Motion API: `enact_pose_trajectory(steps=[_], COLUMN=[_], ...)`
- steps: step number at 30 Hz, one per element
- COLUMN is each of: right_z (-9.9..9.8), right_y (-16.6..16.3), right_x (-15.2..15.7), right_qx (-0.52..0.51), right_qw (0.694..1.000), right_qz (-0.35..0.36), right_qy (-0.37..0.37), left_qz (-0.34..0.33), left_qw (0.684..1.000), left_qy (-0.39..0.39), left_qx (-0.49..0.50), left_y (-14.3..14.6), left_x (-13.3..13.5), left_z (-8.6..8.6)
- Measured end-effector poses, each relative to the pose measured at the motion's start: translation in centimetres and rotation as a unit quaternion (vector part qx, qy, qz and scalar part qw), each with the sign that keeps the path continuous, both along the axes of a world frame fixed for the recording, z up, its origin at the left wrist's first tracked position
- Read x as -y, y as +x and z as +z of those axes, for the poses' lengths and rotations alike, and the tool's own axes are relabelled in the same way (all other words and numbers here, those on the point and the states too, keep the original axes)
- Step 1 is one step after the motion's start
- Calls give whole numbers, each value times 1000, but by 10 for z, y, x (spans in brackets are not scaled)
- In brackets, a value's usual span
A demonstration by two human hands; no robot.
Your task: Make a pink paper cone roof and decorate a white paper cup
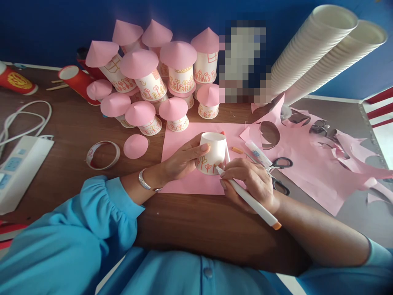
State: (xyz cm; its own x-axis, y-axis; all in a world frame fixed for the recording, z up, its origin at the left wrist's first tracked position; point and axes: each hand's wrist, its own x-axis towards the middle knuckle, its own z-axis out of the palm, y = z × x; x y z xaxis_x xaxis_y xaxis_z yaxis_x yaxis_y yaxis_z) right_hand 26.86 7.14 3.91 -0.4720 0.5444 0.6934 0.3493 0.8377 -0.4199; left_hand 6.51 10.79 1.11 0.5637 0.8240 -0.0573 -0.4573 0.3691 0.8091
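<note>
A white paper cup [217,146] with red and yellow-orange flowers drawn along its lower side is tilted slightly above a pink paper sheet [181,180]. My left hand [186,159] grips it from the left, thumb on its near side. In my right hand [250,184] is a white marker [254,205] with an orange end, its tip at the flowers on the cup. Partly hidden behind the cup lies another white marker [227,153]. An orange marker cap [238,150] and a glue tube [258,153] lie just beyond my right hand, near black-handled scissors [281,163].
Several decorated cups with pink cone roofs [178,55] stand at the back. Tall stacks of white cups [313,45] lean at back right. Cut pink scraps [319,180] spread rightward. A tape roll [103,155], a pink cone [136,146] and a power strip [26,172] lie left.
</note>
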Motion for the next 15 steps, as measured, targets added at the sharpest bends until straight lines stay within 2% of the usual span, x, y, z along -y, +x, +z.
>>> enact_pose_trajectory(steps=[15], right_z=[-2], right_y=[0], right_x=[-1], right_qx=[-7], right_qw=[1000], right_qz=[-11], right_qy=[5], left_qz=[-14], left_qw=[1000], left_qy=[0], left_qx=[-4], left_y=[-2], left_x=[0], left_z=[-2])
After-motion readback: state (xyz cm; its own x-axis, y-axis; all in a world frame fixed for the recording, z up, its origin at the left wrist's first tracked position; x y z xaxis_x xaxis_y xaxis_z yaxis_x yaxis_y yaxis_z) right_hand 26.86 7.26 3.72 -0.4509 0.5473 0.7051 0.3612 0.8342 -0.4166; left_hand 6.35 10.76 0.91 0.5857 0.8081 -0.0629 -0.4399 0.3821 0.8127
